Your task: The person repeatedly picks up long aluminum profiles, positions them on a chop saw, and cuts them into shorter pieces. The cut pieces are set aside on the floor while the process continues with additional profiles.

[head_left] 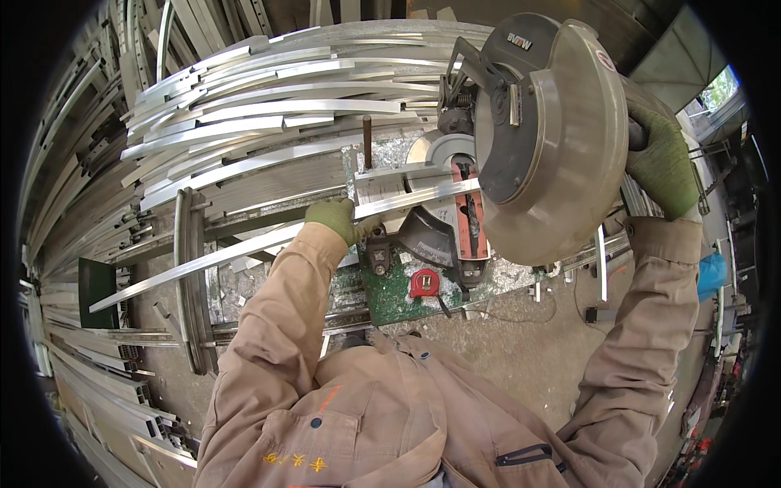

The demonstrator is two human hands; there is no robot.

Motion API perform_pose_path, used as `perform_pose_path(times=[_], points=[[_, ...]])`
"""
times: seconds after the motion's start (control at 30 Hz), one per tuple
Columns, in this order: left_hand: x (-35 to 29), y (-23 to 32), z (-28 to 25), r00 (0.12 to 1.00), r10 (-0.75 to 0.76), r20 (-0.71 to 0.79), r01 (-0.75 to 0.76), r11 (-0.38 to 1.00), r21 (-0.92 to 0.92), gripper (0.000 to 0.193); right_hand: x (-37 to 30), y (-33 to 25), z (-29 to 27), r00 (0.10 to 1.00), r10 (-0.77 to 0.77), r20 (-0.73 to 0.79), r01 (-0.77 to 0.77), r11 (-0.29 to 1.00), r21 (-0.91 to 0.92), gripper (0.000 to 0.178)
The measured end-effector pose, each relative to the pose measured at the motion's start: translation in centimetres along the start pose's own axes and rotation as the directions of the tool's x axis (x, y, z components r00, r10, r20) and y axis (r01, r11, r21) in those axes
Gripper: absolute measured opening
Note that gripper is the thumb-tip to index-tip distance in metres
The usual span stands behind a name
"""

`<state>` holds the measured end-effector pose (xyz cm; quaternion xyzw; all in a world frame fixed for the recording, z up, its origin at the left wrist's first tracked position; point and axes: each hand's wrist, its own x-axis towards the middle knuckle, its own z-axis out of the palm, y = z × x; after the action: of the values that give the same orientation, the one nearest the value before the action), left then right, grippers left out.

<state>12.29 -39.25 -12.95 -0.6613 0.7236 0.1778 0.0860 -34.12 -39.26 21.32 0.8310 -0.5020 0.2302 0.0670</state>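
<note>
My left hand (332, 218), in a green glove, is closed over a long, thin aluminium profile (236, 246), close to a clamp (378, 250) on the saw table. The profile slants from the lower left up to the mitre saw (537, 138). Its right end reaches the red slotted insert (470, 220), beside the blade guard. At the saw's right side my right hand (665, 163), also green-gloved, is wrapped round the dark handle (637, 134). The saw head's large guard hides the blade. A red tape measure (425, 283) lies on the table's green front part.
Many aluminium profiles (268, 122) are stacked beyond and left of the saw. A metal stand (191, 285) crosses under the long profile, whose far end is by a dark green plate (98, 293). Metal chips litter the saw table. A blue object (712, 275) is beyond my right forearm.
</note>
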Motion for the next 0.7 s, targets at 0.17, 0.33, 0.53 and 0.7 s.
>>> perform_pose_path(times=[0.17,0.33,0.53,0.7], points=[[0.5,-0.3,2.0,0.999,0.015,-0.039,-0.02,0.993,-0.117,0.092,-0.6,0.5,0.2,0.997,0.077,0.019,-0.078,0.996,0.054,0.061],[-0.4,0.4,2.7,1.0,-0.009,-0.004,0.009,0.996,-0.09,0.081,-0.6,0.5,0.2,1.0,0.001,-0.008,0.0,0.999,0.036,0.062],[-2.1,1.5,2.4,1.0,0.005,-0.021,-0.007,0.996,-0.094,0.071,-0.4,0.6,0.1,0.999,-0.031,-0.022,0.032,0.999,0.024,0.063],[-2.8,1.7,2.7,0.999,0.006,-0.049,-0.013,0.99,-0.139,0.069,-0.6,0.4,0.3,0.999,-0.043,-0.028,0.044,0.999,0.016,0.064]])
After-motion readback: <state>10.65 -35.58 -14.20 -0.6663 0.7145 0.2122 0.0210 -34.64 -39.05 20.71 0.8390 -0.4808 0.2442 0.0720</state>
